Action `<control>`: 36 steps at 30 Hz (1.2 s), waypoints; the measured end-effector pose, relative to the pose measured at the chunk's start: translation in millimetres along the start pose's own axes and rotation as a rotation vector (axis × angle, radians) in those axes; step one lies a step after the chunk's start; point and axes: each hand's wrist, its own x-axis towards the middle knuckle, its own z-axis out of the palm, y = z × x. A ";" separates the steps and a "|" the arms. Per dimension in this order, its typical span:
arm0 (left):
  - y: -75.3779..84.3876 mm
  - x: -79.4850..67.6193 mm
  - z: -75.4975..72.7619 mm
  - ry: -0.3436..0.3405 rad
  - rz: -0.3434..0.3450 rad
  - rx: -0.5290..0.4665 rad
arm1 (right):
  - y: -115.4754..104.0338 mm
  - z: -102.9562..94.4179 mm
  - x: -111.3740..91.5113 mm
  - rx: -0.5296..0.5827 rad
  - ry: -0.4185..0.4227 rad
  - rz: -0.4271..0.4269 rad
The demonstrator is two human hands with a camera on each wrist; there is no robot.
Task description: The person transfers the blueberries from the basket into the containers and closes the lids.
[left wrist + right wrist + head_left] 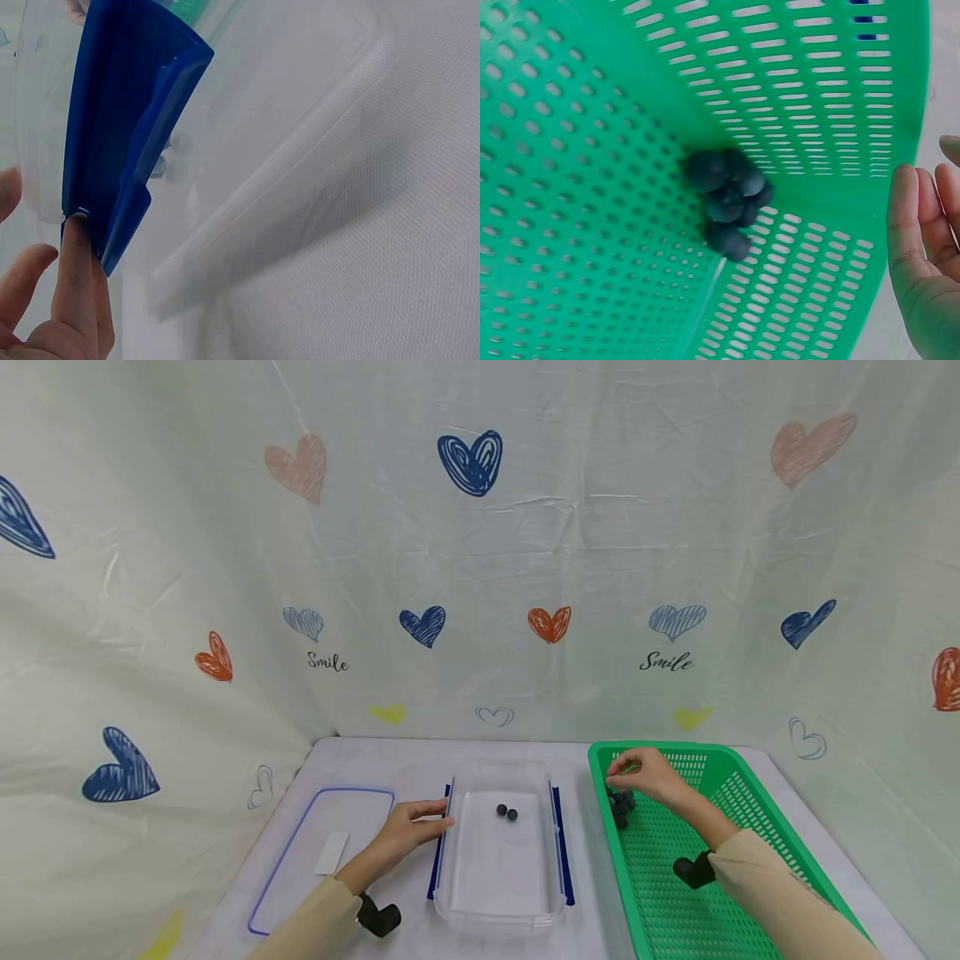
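Observation:
A clear plastic container (498, 868) with blue side clips stands in the middle of the table. Two dark blueberries (507, 812) lie inside it. My left hand (405, 831) holds its left edge; one finger is tucked against the blue clip (105, 112), with the thumb by the rim. To the right stands a green basket (660, 877), whose far left corner holds several blueberries (727, 202). Above that cluster is my right hand (648, 772), with thumb and fingers close together. The right wrist view shows its fingers nearly straight, with no blueberry visible between them.
A clear lid (300, 852) with a blue-violet rim lies left of the container, and a white strip (331, 853) lies within its outline. White cloth covers the table (427, 756). A curtain (495, 552) printed with hearts hangs behind it.

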 end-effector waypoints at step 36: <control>-0.6 0.4 -1.0 -0.008 -0.009 0.023 | 56.1 14.6 -28.3 -0.164 0.063 0.099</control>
